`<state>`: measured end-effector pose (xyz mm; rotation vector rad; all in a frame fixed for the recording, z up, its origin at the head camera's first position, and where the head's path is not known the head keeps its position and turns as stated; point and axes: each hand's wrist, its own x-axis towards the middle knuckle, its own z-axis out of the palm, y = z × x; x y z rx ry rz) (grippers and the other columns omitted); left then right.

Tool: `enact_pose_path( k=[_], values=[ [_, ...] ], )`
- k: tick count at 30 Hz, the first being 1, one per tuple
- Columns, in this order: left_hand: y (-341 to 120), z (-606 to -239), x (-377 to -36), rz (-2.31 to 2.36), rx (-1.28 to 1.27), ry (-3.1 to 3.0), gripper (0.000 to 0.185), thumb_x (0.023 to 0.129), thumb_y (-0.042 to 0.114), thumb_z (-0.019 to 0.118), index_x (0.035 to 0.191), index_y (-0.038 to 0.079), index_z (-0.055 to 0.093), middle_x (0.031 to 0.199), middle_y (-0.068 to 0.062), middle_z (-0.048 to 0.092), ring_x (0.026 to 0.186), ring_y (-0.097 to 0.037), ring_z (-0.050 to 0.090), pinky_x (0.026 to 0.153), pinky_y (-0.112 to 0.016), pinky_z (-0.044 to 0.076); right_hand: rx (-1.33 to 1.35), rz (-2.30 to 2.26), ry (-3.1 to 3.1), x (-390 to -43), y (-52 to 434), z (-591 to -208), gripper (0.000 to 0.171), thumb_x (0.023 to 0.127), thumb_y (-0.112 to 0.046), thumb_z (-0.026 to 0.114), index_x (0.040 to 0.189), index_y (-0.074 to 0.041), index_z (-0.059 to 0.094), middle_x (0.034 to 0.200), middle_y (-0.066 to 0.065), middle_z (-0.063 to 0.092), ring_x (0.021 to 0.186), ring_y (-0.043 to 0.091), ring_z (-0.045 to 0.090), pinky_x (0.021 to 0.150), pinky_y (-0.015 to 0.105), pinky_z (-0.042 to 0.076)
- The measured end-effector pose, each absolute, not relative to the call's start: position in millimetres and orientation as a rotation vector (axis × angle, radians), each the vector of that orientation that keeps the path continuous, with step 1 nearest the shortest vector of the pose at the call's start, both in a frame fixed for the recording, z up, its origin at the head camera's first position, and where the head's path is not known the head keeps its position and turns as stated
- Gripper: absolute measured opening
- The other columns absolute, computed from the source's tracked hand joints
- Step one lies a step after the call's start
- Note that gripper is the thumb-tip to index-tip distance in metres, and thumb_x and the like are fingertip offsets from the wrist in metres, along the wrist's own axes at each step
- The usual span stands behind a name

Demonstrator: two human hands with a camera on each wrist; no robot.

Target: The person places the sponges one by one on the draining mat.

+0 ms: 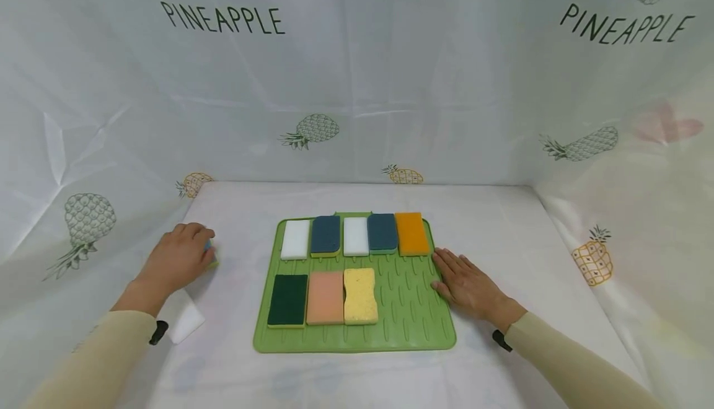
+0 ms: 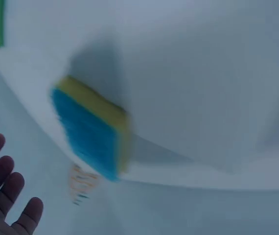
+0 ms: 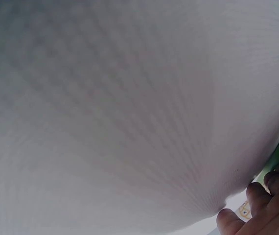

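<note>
A blue and yellow sponge (image 1: 211, 254) lies on the white table left of the green mat (image 1: 413, 310). My left hand (image 1: 196, 243) hovers right at it. In the left wrist view the sponge (image 2: 90, 127) is blurred and my fingers (image 2: 2, 196) are spread, apart from it. My right hand (image 1: 450, 272) lies flat, palm down, on the mat's right edge beside the orange sponge (image 1: 412, 233); its fingertips (image 3: 262, 196) show in the right wrist view. The mat's back row holds white, dark blue and orange sponges. The front row holds dark green (image 1: 287, 299), pink (image 1: 325, 297) and yellow (image 1: 360, 295) sponges.
A white sponge (image 1: 186, 321) lies on the table by my left forearm. White cloth walls printed with pineapples (image 1: 312, 130) close in the back and both sides. The mat's front right part is bare.
</note>
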<state>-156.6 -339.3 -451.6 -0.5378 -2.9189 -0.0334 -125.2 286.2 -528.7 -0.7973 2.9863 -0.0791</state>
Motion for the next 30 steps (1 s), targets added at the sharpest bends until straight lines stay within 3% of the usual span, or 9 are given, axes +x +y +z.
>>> enact_pose_path(
  k=[8,16,25,30],
  values=[
    [-382,-471,-152,-0.06,-0.414,-3.103,0.052,0.102,0.029,0.066,0.139,-0.007,0.057,0.138,-0.037,0.051,0.125,-0.056,0.049,0.097,-0.074,0.044,-0.812,-0.098,2.989,-126,284,-528,0.073,0.112,-0.045,0.049,0.163,0.004,0.033,0.17,0.022,0.032,0.157,0.041,0.034,0.125,0.062,0.033],
    [-389,-481,-150,-0.054,-0.375,-3.067,0.063,0.099,0.032,0.073,0.136,-0.014,0.05,0.137,-0.042,0.046,0.121,-0.06,0.047,0.091,-0.075,0.045,-0.791,-0.074,2.972,-128,284,-528,0.074,0.112,-0.047,0.046,0.164,0.003,0.03,0.172,0.02,0.03,0.158,0.038,0.032,0.127,0.06,0.031],
    [-389,-483,-152,-0.157,-0.357,-3.01,0.105,0.095,0.039,0.079,0.159,-0.018,0.019,0.154,-0.045,0.03,0.139,-0.063,0.031,0.108,-0.079,0.031,-0.77,-0.068,2.972,-127,285,-528,0.074,0.112,-0.047,0.047,0.164,0.003,0.03,0.172,0.02,0.03,0.159,0.038,0.031,0.127,0.059,0.031],
    [-390,-483,-153,-0.167,-0.315,-3.029,0.112,0.091,0.043,0.082,0.155,-0.023,0.018,0.151,-0.048,0.031,0.136,-0.066,0.032,0.108,-0.079,0.032,-0.767,-0.072,2.972,-126,286,-530,0.075,0.112,-0.047,0.047,0.164,0.002,0.03,0.172,0.02,0.03,0.159,0.038,0.031,0.127,0.059,0.031]
  ],
)
